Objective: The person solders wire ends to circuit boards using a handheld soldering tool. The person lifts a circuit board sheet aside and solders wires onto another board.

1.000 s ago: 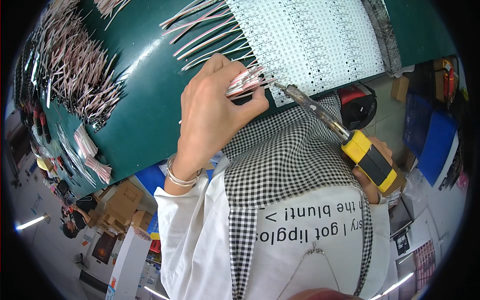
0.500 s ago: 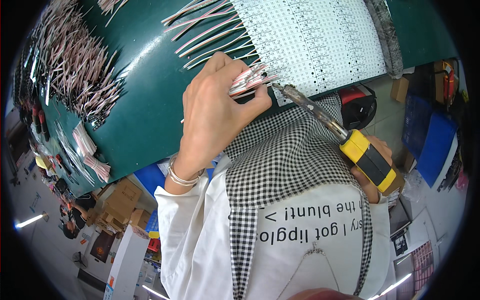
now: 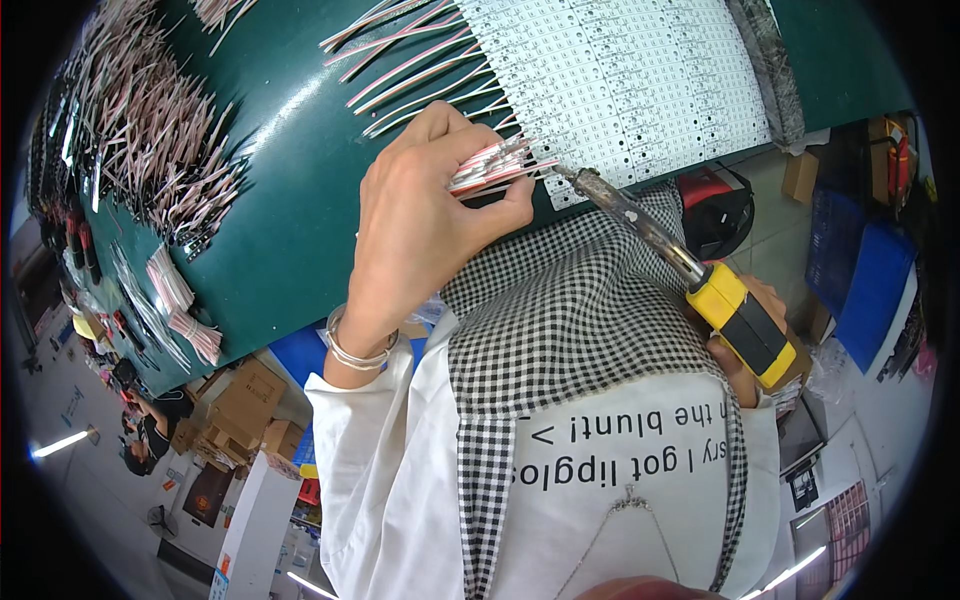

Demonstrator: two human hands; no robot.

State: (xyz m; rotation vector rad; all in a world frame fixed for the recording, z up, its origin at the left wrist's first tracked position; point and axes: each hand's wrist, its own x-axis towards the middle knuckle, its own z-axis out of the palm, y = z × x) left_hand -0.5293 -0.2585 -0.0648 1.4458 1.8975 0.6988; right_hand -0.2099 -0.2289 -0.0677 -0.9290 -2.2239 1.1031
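Observation:
My left hand (image 3: 415, 205) is closed around a bundle of thin red-and-white wires (image 3: 485, 172), pinched between thumb and fingers at the near left edge of a white circuit board panel (image 3: 625, 90). One wire end sticks out over the panel's corner. My right hand (image 3: 762, 298), mostly hidden behind the handle, grips a soldering iron (image 3: 742, 328) with a yellow-and-black handle and a stained metal barrel. Its tip is at the protruding wire end; whether they touch I cannot tell. Several wires (image 3: 425, 75) stick out from the panel's left edge.
A large heap of loose wires (image 3: 150, 130) covers the left of the green table (image 3: 290, 230). Tied wire bundles (image 3: 175, 290) lie near its front left edge. A dark grey bar (image 3: 768, 75) lies along the panel's right side. Blue crates (image 3: 865, 270) stand at the right.
My left hand has shifted slightly left with the wire bundle. The soldering iron has moved a little to the right, and a wire end now shows more plainly by its tip.

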